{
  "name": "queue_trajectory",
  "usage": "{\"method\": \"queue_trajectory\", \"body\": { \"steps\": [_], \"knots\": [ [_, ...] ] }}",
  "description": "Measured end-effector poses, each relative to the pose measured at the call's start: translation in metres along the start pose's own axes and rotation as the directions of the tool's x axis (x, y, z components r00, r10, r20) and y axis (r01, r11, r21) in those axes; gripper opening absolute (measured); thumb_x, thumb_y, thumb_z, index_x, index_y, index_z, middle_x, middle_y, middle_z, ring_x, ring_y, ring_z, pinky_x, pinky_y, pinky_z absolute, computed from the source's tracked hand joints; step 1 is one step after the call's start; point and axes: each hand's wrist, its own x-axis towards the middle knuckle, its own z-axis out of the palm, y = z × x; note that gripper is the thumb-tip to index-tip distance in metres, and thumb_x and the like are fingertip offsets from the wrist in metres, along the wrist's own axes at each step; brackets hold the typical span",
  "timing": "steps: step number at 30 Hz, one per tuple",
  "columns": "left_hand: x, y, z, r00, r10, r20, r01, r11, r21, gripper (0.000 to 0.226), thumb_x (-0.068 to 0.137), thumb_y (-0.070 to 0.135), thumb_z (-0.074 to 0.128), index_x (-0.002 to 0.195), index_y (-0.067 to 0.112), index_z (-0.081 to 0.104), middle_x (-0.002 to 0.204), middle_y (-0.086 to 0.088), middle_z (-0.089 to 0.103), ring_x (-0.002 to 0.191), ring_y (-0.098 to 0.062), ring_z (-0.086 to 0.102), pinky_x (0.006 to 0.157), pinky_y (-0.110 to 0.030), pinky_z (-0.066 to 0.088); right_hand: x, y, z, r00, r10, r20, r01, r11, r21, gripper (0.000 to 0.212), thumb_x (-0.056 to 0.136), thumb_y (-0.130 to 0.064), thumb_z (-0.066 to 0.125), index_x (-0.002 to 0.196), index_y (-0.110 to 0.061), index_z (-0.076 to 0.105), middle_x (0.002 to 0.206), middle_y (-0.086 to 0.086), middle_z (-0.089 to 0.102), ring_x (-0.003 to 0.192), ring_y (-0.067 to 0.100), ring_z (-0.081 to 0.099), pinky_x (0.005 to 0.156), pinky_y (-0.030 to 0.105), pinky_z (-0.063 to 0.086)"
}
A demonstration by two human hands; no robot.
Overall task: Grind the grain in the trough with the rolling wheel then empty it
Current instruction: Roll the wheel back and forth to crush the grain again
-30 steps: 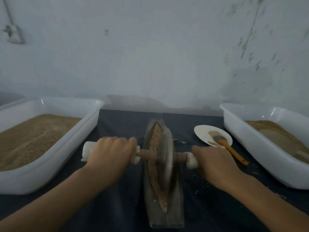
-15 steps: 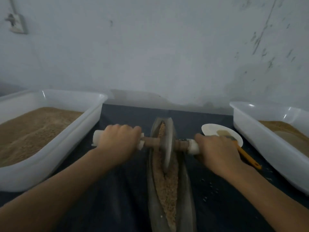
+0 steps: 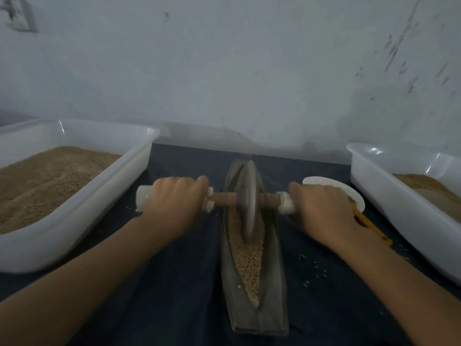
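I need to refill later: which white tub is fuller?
The tub on the person's left: its brown grain heaps near the rim, while the right tub shows far less.

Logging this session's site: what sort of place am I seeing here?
Likely a small manual grain-processing bench: a rolling wheel in a trough of grain, and white tubs of grain beside a bare wall.

A white plate [image 3: 333, 187] and an orange-handled brush [image 3: 369, 224] lie toward the table's [image 3: 174, 295] right edge — scattered grains [image 3: 314, 269] nearby.
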Motion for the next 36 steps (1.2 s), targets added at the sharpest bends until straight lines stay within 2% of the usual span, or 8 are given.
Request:
{"method": "queue_trajectory", "body": {
  "steps": [5, 8, 11, 13, 20, 26, 31, 36],
  "knots": [
    [-0.058, 0.002, -0.039, 0.993, 0.119, 0.003, -0.119, 0.993, 0.016, 0.058, 0.065, 0.045, 0.076, 0.077, 0.034, 0.020, 0.058, 0.012, 0.032, 0.045, -0.004, 0.023, 0.044, -0.023, 0.008, -0.059, -0.008, -0.041, 0.993, -0.103, -0.059, 0.106, 0.993, 0.044, 0.059, 0.035, -0.031, 0.089, 0.068, -0.029, 0.040, 0.052, -0.008, 0.050, 0.042, 0.012, 0.040, 0.044, 0.017, 0.004],
    [-0.064, -0.003, -0.048, 0.981, 0.190, -0.046, -0.189, 0.982, 0.014, 0.070, 0.038, 0.037, 0.086, 0.073, 0.031, 0.026, 0.050, 0.011, 0.028, 0.039, -0.011, 0.024, 0.048, -0.020, 0.000, -0.064, -0.007, -0.038, 0.994, -0.085, 0.069, 0.084, 0.996, 0.025, 0.060, 0.048, -0.042, 0.083, 0.073, -0.037, 0.029, 0.056, -0.012, 0.043, 0.048, 0.008, 0.034, 0.043, 0.019, 0.010],
    [-0.041, 0.002, -0.026, 0.992, 0.126, -0.026, -0.125, 0.991, 0.043, 0.048, 0.068, 0.042, 0.071, 0.077, 0.033, 0.024, 0.060, 0.011, 0.029, 0.052, -0.011, 0.032, 0.046, -0.027, 0.013, -0.049, -0.003, -0.020, 0.999, -0.043, 0.026, 0.041, 0.998, 0.042, 0.054, 0.058, -0.043, 0.080, 0.074, -0.037, 0.029, 0.056, -0.012, 0.040, 0.051, 0.009, 0.037, 0.044, 0.023, 0.015],
    [-0.010, 0.002, -0.012, 0.998, 0.065, -0.023, -0.064, 0.998, 0.019, 0.030, 0.079, 0.037, 0.063, 0.082, 0.030, 0.034, 0.070, 0.009, 0.047, 0.061, -0.016, 0.047, 0.055, -0.029, 0.027, -0.027, -0.003, -0.006, 1.000, 0.020, 0.024, -0.020, 0.999, 0.031, 0.040, 0.072, -0.046, 0.071, 0.078, -0.036, 0.033, 0.060, -0.011, 0.037, 0.056, 0.013, 0.041, 0.047, 0.026, 0.018],
    [0.052, -0.002, 0.022, 0.998, -0.037, -0.050, 0.038, 0.999, 0.011, 0.025, 0.083, 0.037, 0.062, 0.084, 0.025, 0.040, 0.090, -0.002, 0.065, 0.079, -0.026, 0.062, 0.060, -0.033, 0.031, 0.056, 0.007, 0.025, 0.992, 0.122, -0.040, -0.122, 0.992, 0.002, 0.026, 0.080, -0.035, 0.067, 0.088, -0.025, 0.044, 0.084, 0.001, 0.064, 0.075, 0.028, 0.061, 0.056, 0.032, 0.033],
    [0.022, 0.002, 0.007, 0.999, 0.034, -0.010, -0.034, 0.999, -0.002, 0.034, 0.080, 0.032, 0.066, 0.084, 0.024, 0.033, 0.087, 0.001, 0.064, 0.076, -0.024, 0.061, 0.058, -0.033, 0.031, 0.013, 0.001, 0.008, 0.999, 0.045, -0.019, -0.044, 0.998, 0.034, 0.023, 0.084, -0.035, 0.062, 0.093, -0.025, 0.044, 0.087, 0.001, 0.064, 0.075, 0.025, 0.061, 0.056, 0.032, 0.037],
    [-0.042, 0.002, -0.033, 0.995, 0.082, 0.055, -0.083, 0.996, 0.015, 0.045, 0.079, 0.042, 0.064, 0.078, 0.034, 0.020, 0.066, 0.012, 0.037, 0.052, -0.006, 0.029, 0.049, -0.028, 0.016, -0.056, -0.002, -0.030, 0.990, -0.122, -0.067, 0.126, 0.991, 0.052, 0.047, 0.059, -0.035, 0.083, 0.074, -0.028, 0.039, 0.059, -0.005, 0.055, 0.047, 0.016, 0.041, 0.044, 0.023, 0.011],
    [-0.063, 0.000, -0.053, 0.989, 0.117, 0.093, -0.123, 0.991, 0.054, 0.038, 0.082, 0.042, 0.059, 0.082, 0.035, 0.021, 0.068, 0.012, 0.037, 0.058, -0.009, 0.036, 0.050, -0.027, 0.019, -0.076, -0.003, -0.049, 0.981, -0.188, -0.036, 0.190, 0.980, 0.059, 0.071, 0.033, -0.034, 0.090, 0.072, -0.030, 0.030, 0.049, -0.010, 0.030, 0.043, 0.011, 0.020, 0.046, 0.015, -0.001]
  ]
}}
